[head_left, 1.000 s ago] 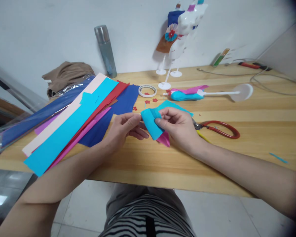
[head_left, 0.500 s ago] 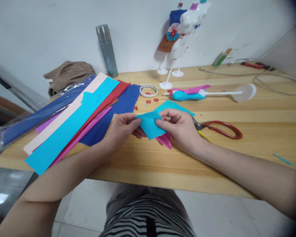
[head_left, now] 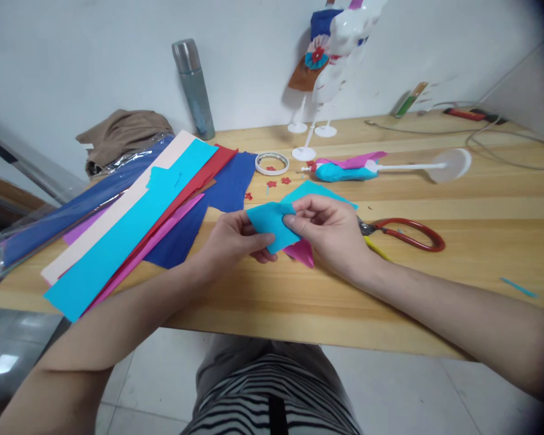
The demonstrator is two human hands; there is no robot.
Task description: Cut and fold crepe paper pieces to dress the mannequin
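Both my hands hold a small piece of turquoise crepe paper (head_left: 272,222) above the wooden table. My left hand (head_left: 236,241) pinches its left side, with the thumb lying across the front near the lower edge. At the upper right corner, my right hand (head_left: 329,229) grips it between thumb and fingers. Another turquoise sheet (head_left: 320,193) lies on the table behind my right hand. Under the held piece, a magenta scrap (head_left: 301,252) shows in part. Scissors with red handles (head_left: 412,234) lie right of my right hand, their blades mostly hidden by it.
Paper strips (head_left: 131,226) in several colours lie at left over blue paper (head_left: 229,187). A tape roll (head_left: 272,164) and small red flowers (head_left: 272,183) are behind my hands. A dressed figure on a stand (head_left: 347,171) lies at right; others stand behind. A flask (head_left: 193,90) stands at the wall.
My left thumb has slid right and down across the turquoise paper. My right hand keeps its grip at nearly the same spot. The view has shifted slightly.
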